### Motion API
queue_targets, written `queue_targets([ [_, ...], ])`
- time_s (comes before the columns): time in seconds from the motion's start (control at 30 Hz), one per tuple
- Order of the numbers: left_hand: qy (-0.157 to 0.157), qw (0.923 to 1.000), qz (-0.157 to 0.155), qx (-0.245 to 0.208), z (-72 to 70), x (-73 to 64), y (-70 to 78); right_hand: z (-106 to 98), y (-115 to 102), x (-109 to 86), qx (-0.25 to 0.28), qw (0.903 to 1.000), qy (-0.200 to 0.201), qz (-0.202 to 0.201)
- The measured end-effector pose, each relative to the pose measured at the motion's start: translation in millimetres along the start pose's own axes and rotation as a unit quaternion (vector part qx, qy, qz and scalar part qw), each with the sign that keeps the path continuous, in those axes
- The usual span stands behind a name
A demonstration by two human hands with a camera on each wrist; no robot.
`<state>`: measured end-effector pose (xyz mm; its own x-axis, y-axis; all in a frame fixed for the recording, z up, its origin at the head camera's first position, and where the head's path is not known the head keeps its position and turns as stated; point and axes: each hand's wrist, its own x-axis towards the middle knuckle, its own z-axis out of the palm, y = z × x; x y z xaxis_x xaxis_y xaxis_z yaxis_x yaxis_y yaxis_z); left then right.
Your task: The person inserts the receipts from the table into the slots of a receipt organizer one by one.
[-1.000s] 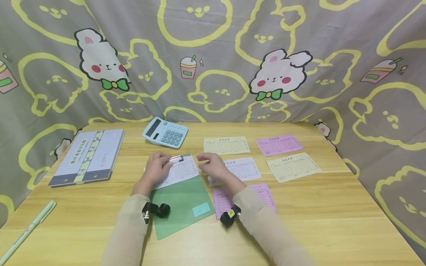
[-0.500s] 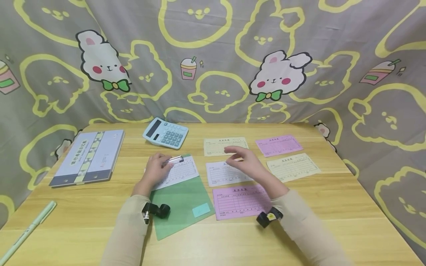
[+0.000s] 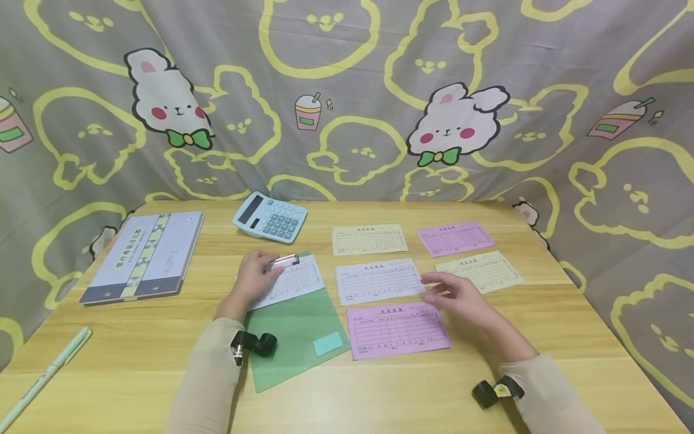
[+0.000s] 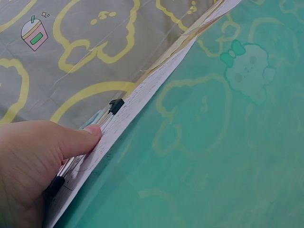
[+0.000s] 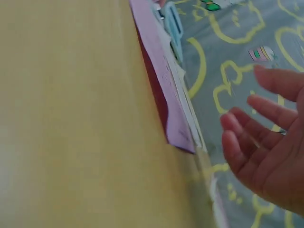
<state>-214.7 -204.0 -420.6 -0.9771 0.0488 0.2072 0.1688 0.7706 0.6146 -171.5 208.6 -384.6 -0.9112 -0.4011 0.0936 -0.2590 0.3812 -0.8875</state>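
Note:
A green clipboard [image 3: 295, 337] lies on the table, with a white printed form [image 3: 287, 283] under its metal clip [image 3: 284, 260]. My left hand [image 3: 252, 280] grips the clip end, and in the left wrist view its thumb [image 4: 80, 141] lies on the clip; the other fingers are mostly hidden. My right hand [image 3: 458, 295] holds nothing and hovers by the right end of a white slip [image 3: 379, 280], its fingers loosely bent. Just below that slip is a pink slip [image 3: 398, 330]. A yellow slip [image 3: 490, 271] is partly covered by the right hand.
Behind these slips lie another yellow slip [image 3: 368, 240] and another pink one [image 3: 456, 238]. A blue calculator [image 3: 271, 217] stands at the back. To the left are an account book [image 3: 146, 256] and a pale green pen [image 3: 46, 377]. A patterned curtain [image 3: 347, 96] surrounds the table.
My right hand has moved from beside the clipboard rightward across the slips to the white slip's right end. The left hand has stayed on the clip.

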Motion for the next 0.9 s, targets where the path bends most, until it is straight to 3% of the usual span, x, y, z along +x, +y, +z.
queue_targets([
  [0.2, -0.002, 0.9999, -0.008, -0.009, 1.1, 0.8, 0.2, -4, 16, -11.1, -0.019, 0.9994, 0.006, 0.028],
  [0.43, -0.004, 0.9997, -0.015, -0.021, 0.6, 1.7, 3.1, -7, 28, -14.9, -0.035, 0.9991, -0.016, 0.014],
  [0.67, -0.005, 0.9996, -0.02, -0.017, 0.1, 1.9, 1.1, -1, 27, -14.3, -0.128, 0.9908, -0.043, -0.005],
  [0.9, -0.004, 0.9996, -0.022, -0.018, 0.7, 0.9, 0.7, 4, 26, -14.9, -0.16, 0.9856, -0.054, 0.004],
])
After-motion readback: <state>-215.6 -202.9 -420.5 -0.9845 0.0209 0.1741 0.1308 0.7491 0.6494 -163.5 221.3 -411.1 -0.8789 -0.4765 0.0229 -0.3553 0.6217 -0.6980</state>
